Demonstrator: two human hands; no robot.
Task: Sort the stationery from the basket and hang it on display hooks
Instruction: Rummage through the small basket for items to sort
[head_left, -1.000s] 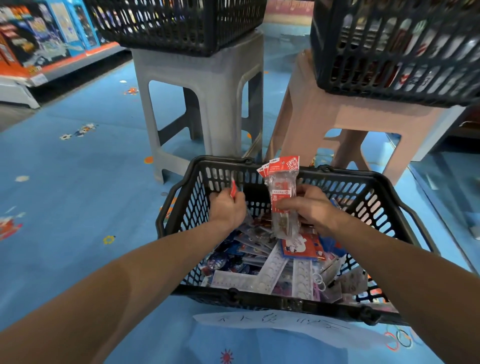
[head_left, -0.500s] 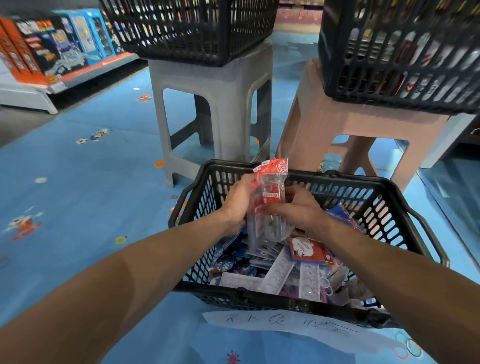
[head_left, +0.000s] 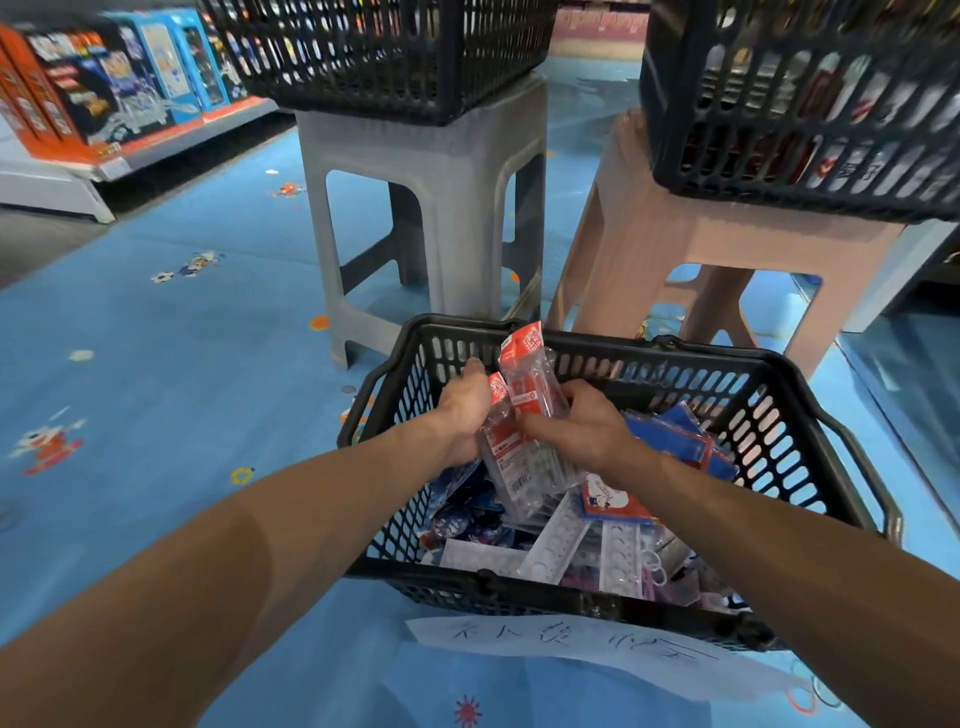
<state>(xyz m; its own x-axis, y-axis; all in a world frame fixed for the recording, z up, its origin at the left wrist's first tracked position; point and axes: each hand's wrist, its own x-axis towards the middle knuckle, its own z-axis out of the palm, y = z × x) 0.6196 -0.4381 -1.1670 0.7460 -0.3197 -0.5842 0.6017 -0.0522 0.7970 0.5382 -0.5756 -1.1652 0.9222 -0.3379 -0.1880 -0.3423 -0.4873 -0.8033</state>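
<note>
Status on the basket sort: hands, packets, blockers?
Left hand and right hand both grip clear red-topped packets. Packets held just above the floor basket. No display hooks in view; nothing in the way.

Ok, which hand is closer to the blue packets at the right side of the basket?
Right. The right hand sits just left of the blue packets, close beside them; the left hand is farther left, beyond the clear packets both hands hold.
</note>
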